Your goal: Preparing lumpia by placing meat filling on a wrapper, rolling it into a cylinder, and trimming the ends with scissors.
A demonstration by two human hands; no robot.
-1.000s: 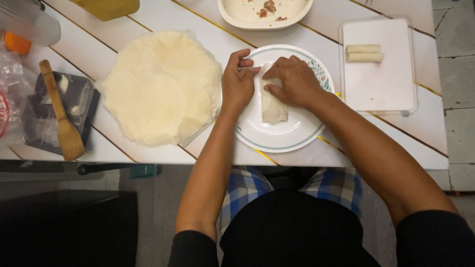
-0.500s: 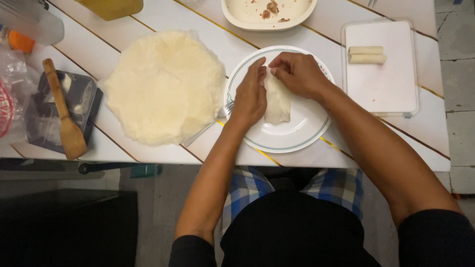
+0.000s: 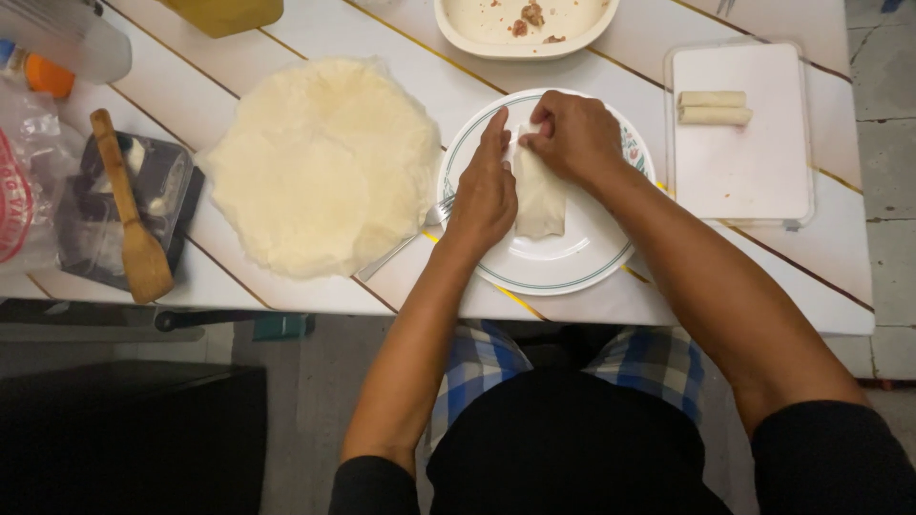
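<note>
A pale, half-rolled wrapper point(image 3: 540, 198) lies on a white plate with a green rim point(image 3: 572, 277) in front of me. My left hand point(image 3: 485, 191) rests flat along the roll's left side, fingers pointing away. My right hand point(image 3: 575, 136) pinches the roll's far end with curled fingers. A stack of round pale wrappers point(image 3: 322, 162) lies on the white table to the left of the plate. Two finished rolls point(image 3: 713, 107) sit on a white rectangular tray point(image 3: 744, 172) at the right.
A white dish with scraps of filling point(image 3: 525, 21) stands behind the plate. A fork point(image 3: 405, 243) pokes out between plate and wrapper stack. At the left, a wooden spatula point(image 3: 129, 215) lies across a dark container point(image 3: 134, 205), beside a plastic bag point(image 3: 24, 181).
Both hands have slid up along the roll toward its far end. The right hand now pinches the top. The roll looks narrower and straighter on the plate.
</note>
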